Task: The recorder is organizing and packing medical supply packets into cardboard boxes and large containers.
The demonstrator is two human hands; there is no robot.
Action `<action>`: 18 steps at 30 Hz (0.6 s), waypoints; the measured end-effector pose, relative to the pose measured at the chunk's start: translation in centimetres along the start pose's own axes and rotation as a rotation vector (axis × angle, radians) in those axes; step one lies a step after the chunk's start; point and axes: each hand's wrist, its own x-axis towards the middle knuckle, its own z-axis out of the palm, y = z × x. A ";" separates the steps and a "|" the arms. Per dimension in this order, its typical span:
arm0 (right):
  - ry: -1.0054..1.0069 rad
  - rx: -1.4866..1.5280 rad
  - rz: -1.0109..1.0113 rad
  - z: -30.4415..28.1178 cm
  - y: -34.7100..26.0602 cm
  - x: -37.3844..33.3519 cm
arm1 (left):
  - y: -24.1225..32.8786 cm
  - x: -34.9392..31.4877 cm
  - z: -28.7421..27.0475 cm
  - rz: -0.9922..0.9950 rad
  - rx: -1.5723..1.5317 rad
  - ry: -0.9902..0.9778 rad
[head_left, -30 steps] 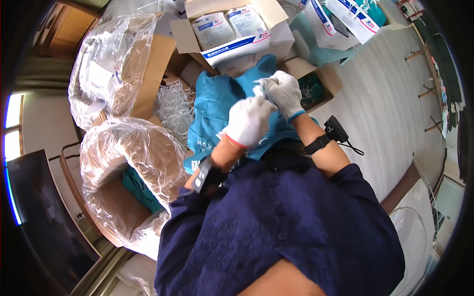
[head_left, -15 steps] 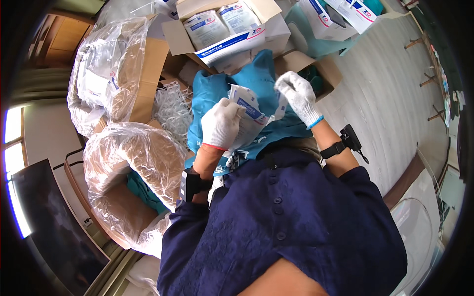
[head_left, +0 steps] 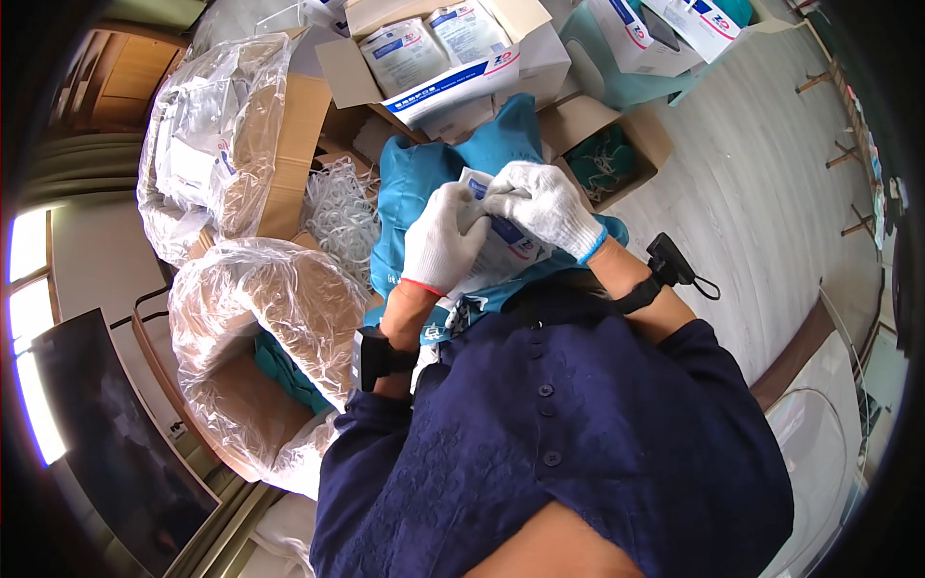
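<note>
At the far left of the frame, a dark panel [head_left: 106, 433] is partly lost in the black rim. Beside it, a plastic-lined carton [head_left: 241, 405] holds teal cloth [head_left: 279, 374], half hidden by film; above, a second carton [head_left: 306, 125] carries white goods blurred by clear plastic. White cords [head_left: 337, 217] lie tangled next.

Near the centre, the left hand [head_left: 440, 243], in a white glove, curls its fingers around the left side of a white-and-blue packet [head_left: 503, 254]. The packet lies between both hands, over teal fabric [head_left: 403, 207]. One corner points to the top of the frame; gloves cover its middle, so its long axis cannot be told. A box of packets [head_left: 453, 91] stands above, cut by the upper edge.

The right hand [head_left: 547, 207], also gloved, pinches the packet's upper part between thumb and fingers, hiding the contact itself. Just right, a small carton [head_left: 644, 154] holds dark green things with pale loops.
</note>
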 end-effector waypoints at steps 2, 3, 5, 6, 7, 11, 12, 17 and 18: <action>0.042 -0.034 -0.074 0.1 0.1 0.1 | -0.3 0.5 0.1 0.119 -0.069 -0.012; 0.086 -0.068 -0.149 0.2 0.1 0.1 | -0.7 0.7 0.1 0.120 -0.071 -0.013; 0.097 -0.089 -0.116 0.8 -0.9 0.1 | -1.7 0.8 0.1 0.055 -0.009 -0.172; 0.107 -0.109 -0.083 1.1 -1.3 0.1 | -1.9 0.6 0.3 0.056 -0.011 -0.173; 0.110 -0.111 -0.083 1.4 -1.2 0.2 | -1.9 0.5 0.6 0.090 0.069 -0.153; 0.223 -0.179 0.137 2.9 -0.5 0.5 | -0.8 0.3 1.7 0.081 0.371 -0.047; 0.286 -0.168 0.242 3.0 -0.5 1.2 | -0.2 0.1 2.0 0.178 0.350 0.008; 0.387 -0.362 0.540 1.0 2.4 3.2 | 3.2 -0.9 0.8 0.458 0.288 0.123; 0.398 -0.340 0.535 0.2 3.3 3.0 | 3.9 -1.0 -0.2 0.478 0.251 0.185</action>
